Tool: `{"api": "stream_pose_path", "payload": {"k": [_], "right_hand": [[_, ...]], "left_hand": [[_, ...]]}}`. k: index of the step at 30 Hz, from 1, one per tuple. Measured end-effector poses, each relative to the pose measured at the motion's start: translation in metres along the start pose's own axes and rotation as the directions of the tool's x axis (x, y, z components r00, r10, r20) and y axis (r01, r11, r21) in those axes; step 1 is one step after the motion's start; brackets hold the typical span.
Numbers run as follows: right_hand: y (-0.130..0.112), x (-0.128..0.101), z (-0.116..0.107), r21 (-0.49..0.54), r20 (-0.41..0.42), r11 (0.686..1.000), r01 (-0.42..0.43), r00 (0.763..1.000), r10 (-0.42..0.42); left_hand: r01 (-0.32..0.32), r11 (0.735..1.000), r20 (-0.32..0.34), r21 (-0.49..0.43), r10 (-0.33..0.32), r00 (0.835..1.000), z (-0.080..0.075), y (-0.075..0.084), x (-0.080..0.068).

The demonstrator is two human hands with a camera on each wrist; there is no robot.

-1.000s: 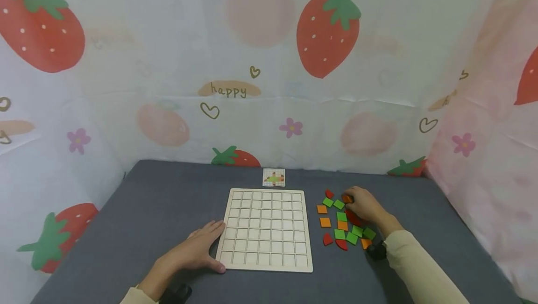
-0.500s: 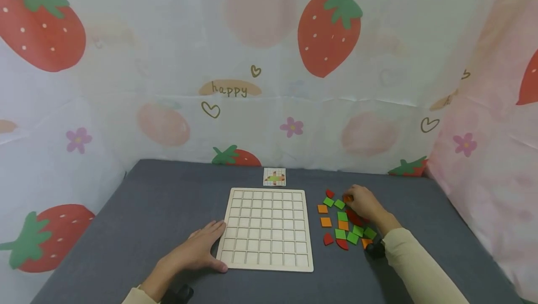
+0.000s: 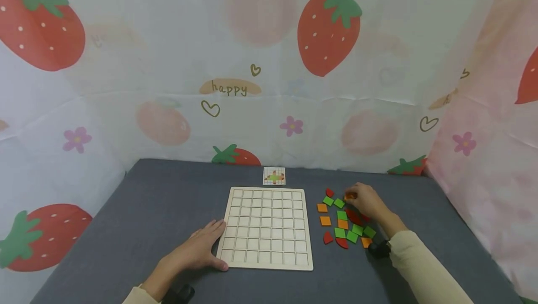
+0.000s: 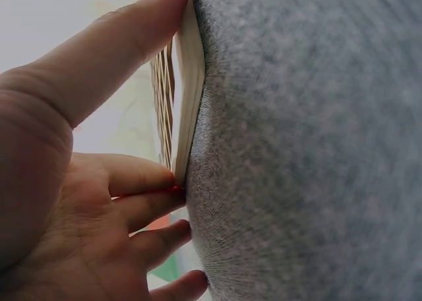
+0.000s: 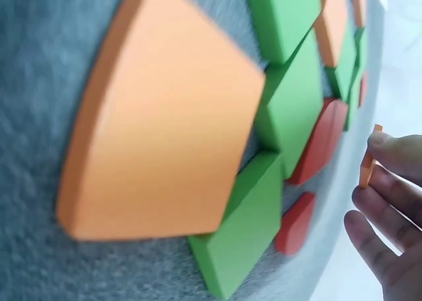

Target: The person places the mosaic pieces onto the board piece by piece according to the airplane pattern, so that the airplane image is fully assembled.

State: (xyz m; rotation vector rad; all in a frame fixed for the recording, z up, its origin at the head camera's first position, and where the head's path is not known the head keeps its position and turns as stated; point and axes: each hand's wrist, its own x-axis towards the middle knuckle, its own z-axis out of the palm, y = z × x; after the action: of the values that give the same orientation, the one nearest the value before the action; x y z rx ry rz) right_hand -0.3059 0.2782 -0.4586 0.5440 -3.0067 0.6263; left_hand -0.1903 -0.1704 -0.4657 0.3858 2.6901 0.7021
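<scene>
Orange tile [image 5: 368, 163] is pinched in fingers of right hand [image 3: 366, 201]; grid board [image 3: 266, 229] is apparently steadied by left hand [image 3: 198, 247], fingers straight.

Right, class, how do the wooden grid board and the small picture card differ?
The board is large, while the card is much smaller. The board is plain pale wood; the card shows a coloured pattern with green and red. The left hand touches the board, while the card lies untouched beyond it. Both are on the table and carry a grid.
</scene>
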Motion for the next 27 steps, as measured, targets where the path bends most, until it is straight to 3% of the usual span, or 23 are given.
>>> {"api": "stream_pose_path", "payload": {"k": [9,18,27], "right_hand": [[-0.022,-0.007,-0.004,0.06,-0.004,0.997,0.049,0.999,-0.049],[-0.049,-0.011,0.003,0.047,0.029,0.994,0.099,0.994,-0.101],[-0.071,-0.012,0.013,0.054,0.026,0.98,0.191,0.981,-0.193]], "left_hand": [[-0.006,1.0,-0.006,-0.016,0.006,1.0,0.001,0.001,0.0],[0.03,0.999,0.001,-0.01,-0.03,1.0,0.001,0.004,0.002],[0.018,1.0,-0.016,-0.023,-0.018,1.0,0.004,0.006,0.001]]}}
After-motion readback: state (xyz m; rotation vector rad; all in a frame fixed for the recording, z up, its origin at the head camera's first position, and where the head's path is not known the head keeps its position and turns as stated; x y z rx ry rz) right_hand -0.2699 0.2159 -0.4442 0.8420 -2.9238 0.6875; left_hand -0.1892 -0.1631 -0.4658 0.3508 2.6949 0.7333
